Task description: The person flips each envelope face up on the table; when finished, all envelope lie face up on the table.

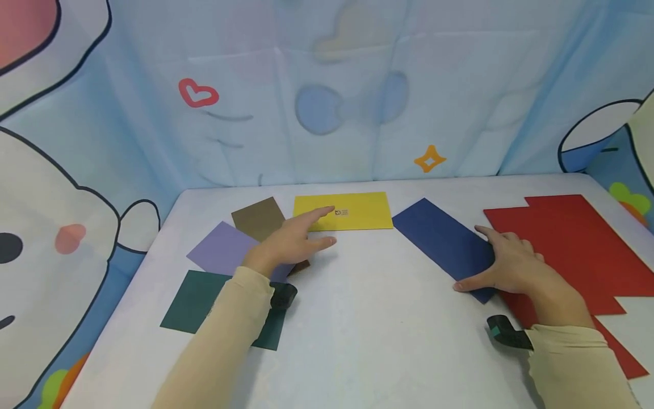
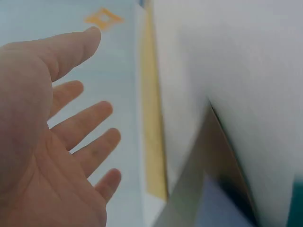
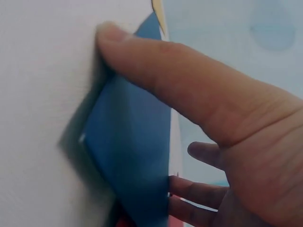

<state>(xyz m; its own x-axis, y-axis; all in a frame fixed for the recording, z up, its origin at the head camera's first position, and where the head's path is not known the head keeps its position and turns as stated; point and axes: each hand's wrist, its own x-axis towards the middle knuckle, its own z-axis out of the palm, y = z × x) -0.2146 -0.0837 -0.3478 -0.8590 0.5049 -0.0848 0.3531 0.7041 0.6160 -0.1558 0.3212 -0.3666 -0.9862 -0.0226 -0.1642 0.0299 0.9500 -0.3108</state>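
Right of the yellow rectangular paper piece, which already lies flat, the right hand grips the dark-blue rectangular paper piece by its edges, seemingly not yet settled, while the empty left hand, fingers extended, hovers near the yellow one's left end.

No legible text anywhere. Yellow sheet: small dark printed mark with tiny lines, too small to read. Blue backdrop: red heart outline and orange four-pointed star, symbols only, no lettering.
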